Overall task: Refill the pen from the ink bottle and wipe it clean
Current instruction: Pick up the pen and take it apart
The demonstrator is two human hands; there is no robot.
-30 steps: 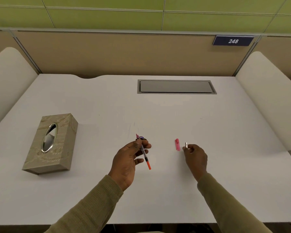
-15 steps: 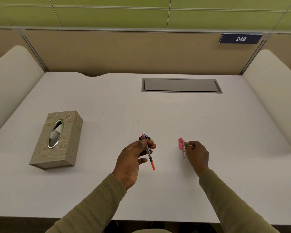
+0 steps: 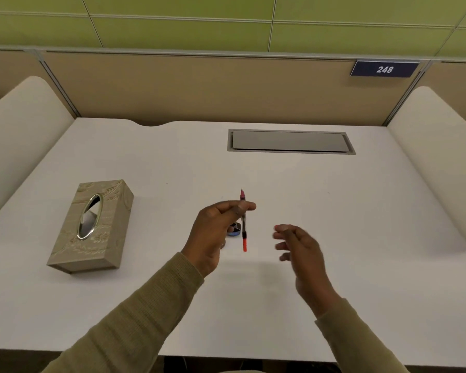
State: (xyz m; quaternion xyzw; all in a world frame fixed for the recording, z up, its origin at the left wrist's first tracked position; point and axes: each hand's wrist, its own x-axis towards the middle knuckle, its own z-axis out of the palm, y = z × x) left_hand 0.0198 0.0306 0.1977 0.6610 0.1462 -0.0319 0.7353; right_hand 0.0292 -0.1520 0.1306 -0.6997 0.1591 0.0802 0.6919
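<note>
My left hand [image 3: 218,232] pinches a thin pen [image 3: 243,227] between thumb and fingertips and holds it upright above the white desk [image 3: 361,238]. The pen has a pink nib end at the top, a clear barrel and an orange-red end at the bottom. Just behind it, partly hidden by my left hand, a small dark ink bottle [image 3: 234,229] with a blue rim stands on the desk. My right hand [image 3: 299,246] hovers to the right of the pen with its fingers spread and nothing in it. The pink cap seen earlier is out of sight.
A beige tissue box [image 3: 92,224] with an oval metal opening lies at the left of the desk. A grey cable hatch [image 3: 291,141] is set in the desk at the back. Padded dividers stand on both sides.
My left hand raised the pen from a slant to upright, uncovering the ink bottle. My right hand let go of the pink cap piece, opened and lifted; the cap is no longer visible.
</note>
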